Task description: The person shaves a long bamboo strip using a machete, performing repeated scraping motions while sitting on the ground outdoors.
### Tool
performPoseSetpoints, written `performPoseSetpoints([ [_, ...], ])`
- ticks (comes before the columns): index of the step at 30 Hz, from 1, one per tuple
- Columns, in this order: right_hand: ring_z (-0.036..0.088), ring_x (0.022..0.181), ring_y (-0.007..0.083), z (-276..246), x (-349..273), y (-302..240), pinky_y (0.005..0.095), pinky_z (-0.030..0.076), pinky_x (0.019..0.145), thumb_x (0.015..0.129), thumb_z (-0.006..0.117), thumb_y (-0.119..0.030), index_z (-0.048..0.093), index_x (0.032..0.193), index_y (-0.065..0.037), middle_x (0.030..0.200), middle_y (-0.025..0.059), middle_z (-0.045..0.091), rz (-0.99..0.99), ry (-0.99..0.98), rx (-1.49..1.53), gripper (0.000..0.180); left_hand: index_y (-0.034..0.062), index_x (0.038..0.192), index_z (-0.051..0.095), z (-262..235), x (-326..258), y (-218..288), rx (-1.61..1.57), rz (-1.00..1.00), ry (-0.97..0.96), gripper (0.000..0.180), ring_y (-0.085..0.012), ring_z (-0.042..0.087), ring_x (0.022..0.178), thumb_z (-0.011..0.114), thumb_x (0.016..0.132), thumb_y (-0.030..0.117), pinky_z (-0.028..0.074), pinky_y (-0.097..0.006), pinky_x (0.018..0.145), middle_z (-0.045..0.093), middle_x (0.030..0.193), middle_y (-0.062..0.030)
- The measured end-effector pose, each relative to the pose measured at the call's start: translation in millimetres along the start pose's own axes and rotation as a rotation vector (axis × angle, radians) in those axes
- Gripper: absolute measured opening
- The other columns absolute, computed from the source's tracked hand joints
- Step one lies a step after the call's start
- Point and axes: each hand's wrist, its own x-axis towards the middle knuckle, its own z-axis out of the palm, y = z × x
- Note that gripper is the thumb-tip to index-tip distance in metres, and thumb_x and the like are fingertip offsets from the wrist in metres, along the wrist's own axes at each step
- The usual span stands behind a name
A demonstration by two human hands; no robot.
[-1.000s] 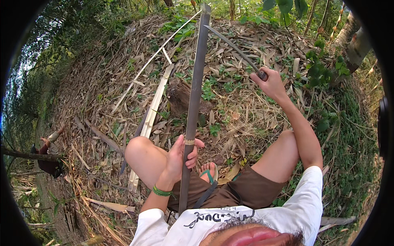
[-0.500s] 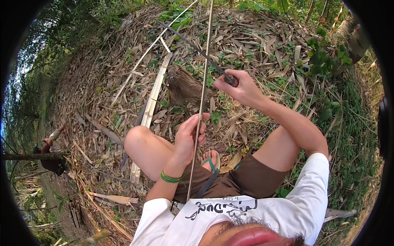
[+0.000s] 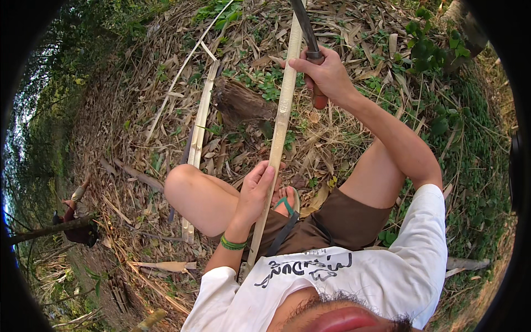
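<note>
Right grip: the right hand (image 3: 323, 74) is fisted tight round the handle of a long knife (image 3: 307, 33), knuckles up, thumb side toward the person; the dark blade runs up and away along the top of the bamboo strip (image 3: 282, 127).
Left grip: the left hand (image 3: 255, 191) wraps the pale strip lower down, fingers curled over its near edge and the thumb behind, steadying it above the lap.
Strip: a long, thin, cream-coloured slat standing steeply, its lower end down by the white shirt (image 3: 387, 271), its upper end leaving the top of the view beside the blade.
Arm pose: the right arm is stretched forward and up, elbow over the right thigh; the left forearm rises short and bent from the lower edge, a green band (image 3: 233, 243) on the wrist.
Body: the person sits with bare knees apart, in brown shorts (image 3: 337, 221).
Hidden: the blade tip is cut off by the top edge; whether the edge bites into the strip cannot be told. A foot in a green-strapped sandal (image 3: 287, 202) shows only partly behind the strip.
Ground: dry bamboo leaves and husks, with more split slats (image 3: 199, 127) lying to the left and a dark stump (image 3: 240, 105) beyond them.
Surroundings: green weeds to the right, trees around the rim.
</note>
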Motion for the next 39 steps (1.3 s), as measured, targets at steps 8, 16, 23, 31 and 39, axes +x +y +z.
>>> performPoseSetpoints([
  [8, 0.042, 0.05, 0.0048, -9, -2, 5, 0.0261, 0.03, 0.048, 0.093, 0.074, -0.039, 0.066, 0.088, -0.002, 0.057, -0.0044, 0.051, -0.1, 0.039, -0.346, 0.038, -0.0045, 0.128, 0.053, -8, 17, 15, -0.553, -0.144, -0.308, 0.059, -0.0026, 0.034, 0.04, 0.028, 0.11, 0.046, 0.031, -0.019, 0.036, 0.038, 0.061, 0.0054],
  [16, 0.041, 0.053, 0.006, -20, -3, 0, 0.0282, 0.031, 0.051, 0.093, 0.073, -0.039, 0.065, 0.089, -0.003, 0.055, -0.0025, 0.049, -0.201, 0.022, -0.491, 0.037, -0.0042, 0.127, 0.051, -11, 17, 18, -0.846, -0.197, -0.422, 0.059, -0.0029, 0.033, 0.04, 0.027, 0.11, 0.047, 0.031, -0.018, 0.036, 0.039, 0.061, 0.0048],
  [23, 0.046, 0.049, 0.0166, -28, -6, -3, 0.0347, 0.036, 0.051, 0.088, 0.075, -0.046, 0.066, 0.081, -0.002, 0.053, 0.0035, 0.049, -0.19, -0.033, -0.742, 0.045, -0.0022, 0.115, 0.055, -5, 27, 37, -0.29, -0.008, -0.092, 0.054, -0.0039, 0.035, 0.039, 0.031, 0.11, 0.046, 0.03, -0.019, 0.035, 0.04, 0.058, 0.0046],
  [31, 0.064, 0.059, 0.0346, 9, -36, -3, 0.046, 0.047, 0.054, 0.082, 0.075, -0.026, 0.059, 0.072, -0.007, 0.059, 0.0121, 0.06, -0.43, -0.263, -1.006, 0.027, 0.0002, 0.111, 0.059, 18, 45, 65, 0.072, 0.096, 0.19, 0.051, -0.0028, 0.036, 0.043, 0.039, 0.108, 0.047, 0.028, -0.019, 0.039, 0.04, 0.059, 0.0052],
  [39, 0.063, 0.061, 0.0378, -36, -1, -6, 0.0492, 0.047, 0.056, 0.079, 0.07, -0.02, 0.061, 0.074, -0.002, 0.06, 0.0176, 0.059, -0.251, 0.002, -0.953, 0.021, -0.0012, 0.11, 0.06, 24, 30, 50, 0.212, 0.184, 0.136, 0.05, -0.0021, 0.033, 0.045, 0.036, 0.11, 0.042, 0.026, -0.02, 0.04, 0.038, 0.058, 0.0058],
])
